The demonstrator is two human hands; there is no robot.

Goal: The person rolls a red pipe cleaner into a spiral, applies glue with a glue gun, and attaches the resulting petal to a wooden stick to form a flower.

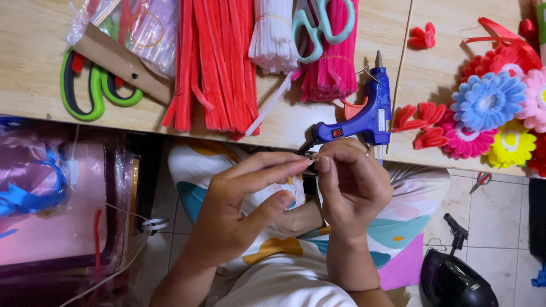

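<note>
Blue glue gun (364, 116) on table, two hands, left hand (239, 210) and right hand (352, 185), grip pinching something tiny, perhaps wire.

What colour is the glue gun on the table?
The glue gun is blue, with an orange trigger; the head view shows it best.

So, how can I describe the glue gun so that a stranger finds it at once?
Look along the near edge of the wooden table, just above the two hands. The glue gun lies there, right of the pink pipe cleaners. It is the only blue, pistol-shaped tool, with an orange trigger.
</note>
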